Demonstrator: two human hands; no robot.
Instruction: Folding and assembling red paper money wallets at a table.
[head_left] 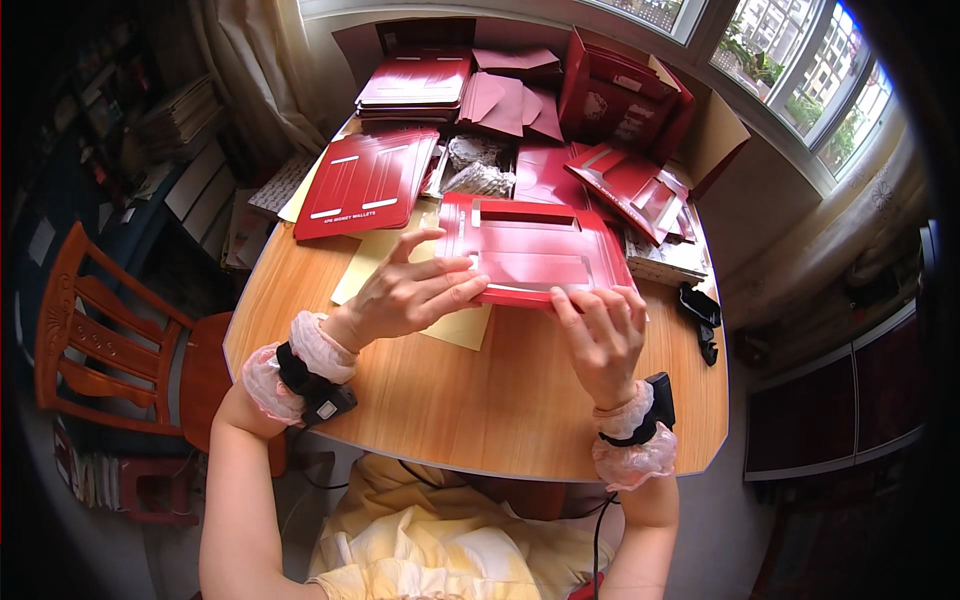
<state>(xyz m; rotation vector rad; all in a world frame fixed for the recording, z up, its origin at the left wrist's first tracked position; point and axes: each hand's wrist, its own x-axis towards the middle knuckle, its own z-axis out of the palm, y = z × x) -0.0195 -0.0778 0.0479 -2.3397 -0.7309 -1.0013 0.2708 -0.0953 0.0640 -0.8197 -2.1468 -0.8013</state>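
Note:
Above the middle of the wooden table, a flat red cardboard box (530, 270) with a long window cut-out and pale edges is tilted between my two hands. My left hand (405, 290) grips its left lower side, fingers over the front and the index finger raised. My right hand (600, 325) holds the lower right corner, its fingertips on the front edge. Both thumbs are mostly hidden. A stack of flat red printed cards (370, 180) with slots lies beyond my left hand. To the right rests another red box with a window (630, 190).
Red card stacks (415, 75), pink envelopes (500, 100) and an upright red carton (620, 95) crowd the far side of the table (470, 400). Yellow paper (465, 328) lies beneath the held box. Black straps (700, 310) sit at the right edge. A wooden chair (120, 330) stands left.

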